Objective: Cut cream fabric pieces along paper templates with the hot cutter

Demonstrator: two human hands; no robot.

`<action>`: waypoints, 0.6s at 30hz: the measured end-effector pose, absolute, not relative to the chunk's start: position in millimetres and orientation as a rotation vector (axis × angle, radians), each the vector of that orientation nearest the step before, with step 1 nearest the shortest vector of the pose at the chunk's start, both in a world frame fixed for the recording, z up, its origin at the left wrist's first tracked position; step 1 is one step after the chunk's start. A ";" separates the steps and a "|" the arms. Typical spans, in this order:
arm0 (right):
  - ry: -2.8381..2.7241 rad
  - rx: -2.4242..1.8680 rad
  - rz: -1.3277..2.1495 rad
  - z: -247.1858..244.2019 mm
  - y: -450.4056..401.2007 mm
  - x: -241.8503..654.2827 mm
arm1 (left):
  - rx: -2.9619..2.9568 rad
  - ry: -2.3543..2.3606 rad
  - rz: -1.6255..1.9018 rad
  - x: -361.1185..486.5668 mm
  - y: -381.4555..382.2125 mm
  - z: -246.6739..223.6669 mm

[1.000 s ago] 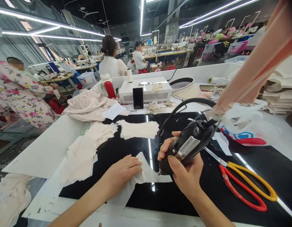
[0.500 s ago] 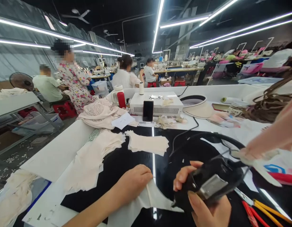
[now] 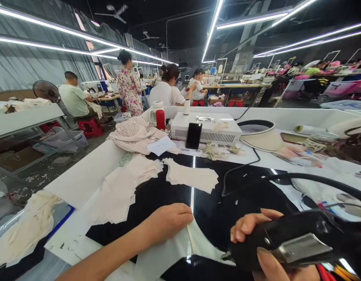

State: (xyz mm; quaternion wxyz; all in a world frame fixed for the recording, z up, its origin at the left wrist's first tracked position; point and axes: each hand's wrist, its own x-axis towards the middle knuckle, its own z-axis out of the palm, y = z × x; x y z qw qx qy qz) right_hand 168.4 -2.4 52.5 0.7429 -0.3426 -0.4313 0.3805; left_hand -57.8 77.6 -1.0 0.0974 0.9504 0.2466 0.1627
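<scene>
My left hand (image 3: 171, 222) is closed on the edge of a pale, thin fabric piece (image 3: 165, 255) at the front of the black tabletop. A folded strip runs down from its fingertips. My right hand (image 3: 268, 242) wraps around a black corded electric hand tool (image 3: 303, 238) with a shiny metal plate on its side. The tool's small nose (image 3: 227, 255) is at the right end of the fabric; I cannot tell whether it touches. Behind my hands lie a small stack of cream cut pieces (image 3: 190, 175) and a larger cream pile (image 3: 124, 187).
A black cable (image 3: 241, 166) crosses the tabletop. Behind stand a white vented box (image 3: 209, 128), a phone (image 3: 193, 136), a thread cone (image 3: 186, 106) and a red-and-white bottle (image 3: 159, 117). Red and orange handles (image 3: 341, 272) show at lower right. Several people sit or stand beyond.
Another hand and arm at the right have gone from view. The black tool appears farther right and larger, and my view has shifted. My left hand stays on the fabric.
</scene>
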 end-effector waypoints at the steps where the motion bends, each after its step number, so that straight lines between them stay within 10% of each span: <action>1: -0.962 -0.742 0.826 53.9 -3.9 167.7 | 2.796 0.716 0.499 -59.4 77.5 -1.8; 18: -0.942 -0.628 0.747 70.6 54.4 134.2 | 2.689 0.711 0.566 -66.5 72.1 -1.1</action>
